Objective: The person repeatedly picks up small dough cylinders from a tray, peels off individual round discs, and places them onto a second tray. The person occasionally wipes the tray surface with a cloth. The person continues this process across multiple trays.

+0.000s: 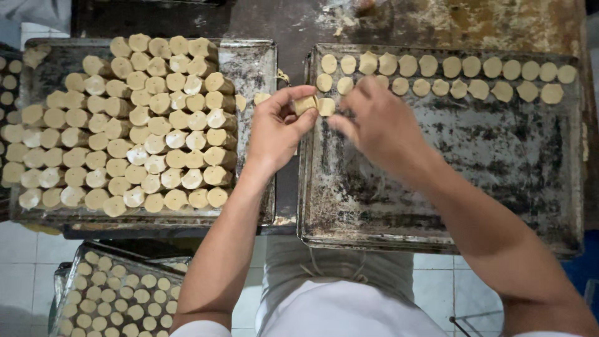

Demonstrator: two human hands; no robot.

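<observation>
My left hand (276, 128) pinches a short roll of pale dough (304, 104) between thumb and fingers, over the gap between two metal trays. My right hand (377, 125) is beside it, its fingers at a thin dough slice (327, 107) next to the roll's end. The right tray (437, 206) is dark and worn, with two rows of flat round dough slices (471, 67) along its far edge. The left tray (259, 65) holds a heap of several stubby dough rolls (143, 122).
A lower tray (65, 284) filled with round dough slices sits at the bottom left above a tiled floor. More dough pieces (7, 93) show at the far left edge. The table's back (449, 22) is smeared with dough residue. My white shirt is at the bottom.
</observation>
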